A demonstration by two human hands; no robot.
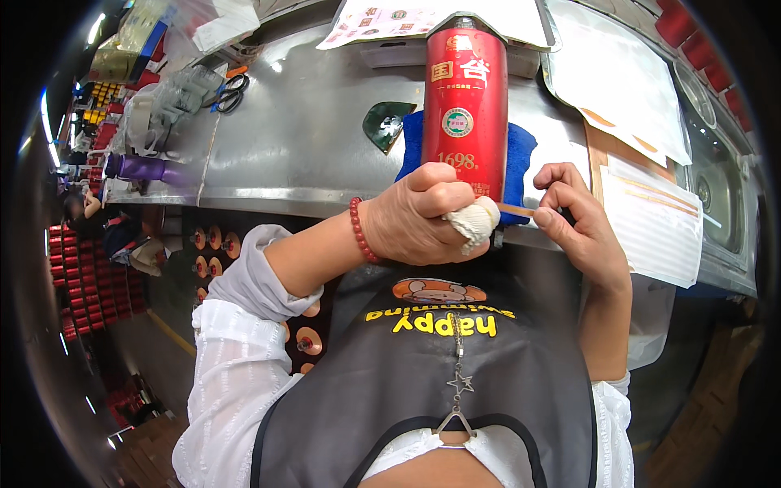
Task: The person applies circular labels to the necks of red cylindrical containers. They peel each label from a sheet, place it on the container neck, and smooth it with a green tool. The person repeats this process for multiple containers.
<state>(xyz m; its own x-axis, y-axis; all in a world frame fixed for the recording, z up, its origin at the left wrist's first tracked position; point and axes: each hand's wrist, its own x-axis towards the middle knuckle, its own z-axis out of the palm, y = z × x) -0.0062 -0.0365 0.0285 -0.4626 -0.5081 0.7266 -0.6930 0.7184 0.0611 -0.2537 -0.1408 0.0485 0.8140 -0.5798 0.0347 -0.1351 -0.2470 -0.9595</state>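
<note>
Two grips show on my feed: the left hand closed round a bunched white cloth at the near end of the red bottle, the right hand pinching a tan strip between thumb and forefinger. The bottle lies on a blue cloth over the metal table; I can't quite tell whether the strip touches the bottle.

Glare on my metal tabletop, white tube lights far left, floor dim; fisheye bends edges, corners black.
</note>
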